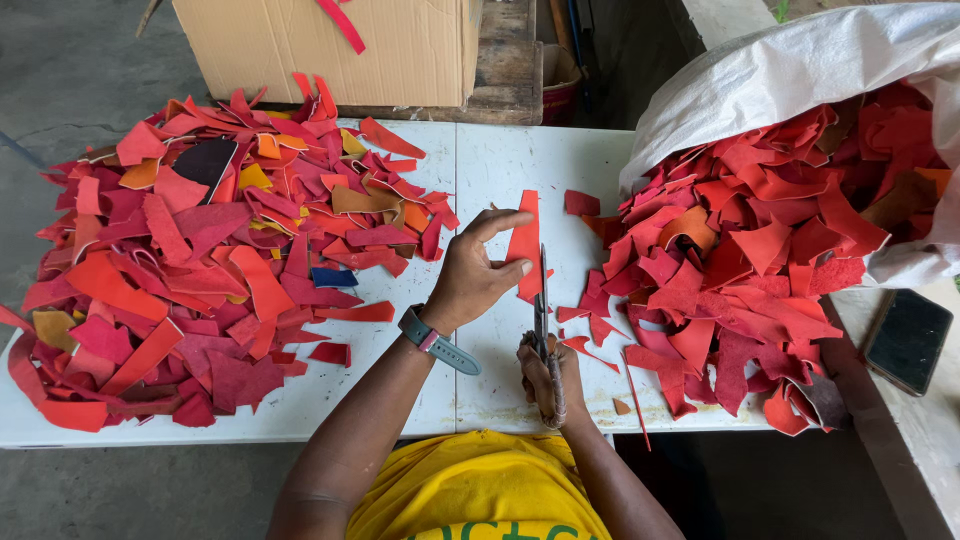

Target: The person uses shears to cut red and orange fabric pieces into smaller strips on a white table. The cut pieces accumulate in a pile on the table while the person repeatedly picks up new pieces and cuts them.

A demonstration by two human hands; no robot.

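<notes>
A white table (500, 160) spans the view. At nine o'clock a broad heap of scraps (200, 250), red, pink and orange, covers its left half. At two o'clock a white sack (790, 70) lies on its side, spilling a second pile of scraps (750, 250) onto the right half of the table, reaching toward four o'clock. At twelve o'clock a cardboard box (330, 40) stands beyond the table's far edge, a red strip hanging over its side. At six o'clock, below the table, a yellow shirt (480, 490) shows.

The left hand (475, 270), just left of centre, pinches a red strip (525, 245) by its left edge between thumb and fingers, holding it upright above the table between the two piles. On that wrist sits a watch (430, 338) with a grey band. The right hand (548, 375), at about six o'clock from the strip, is closed around the handles of the scissors (541, 305), whose blades point toward twelve o'clock and run along the strip's right edge. Whether the blades are apart or together I cannot tell.

At four o'clock a black phone (908, 340) lies on a ledge beside the table.
</notes>
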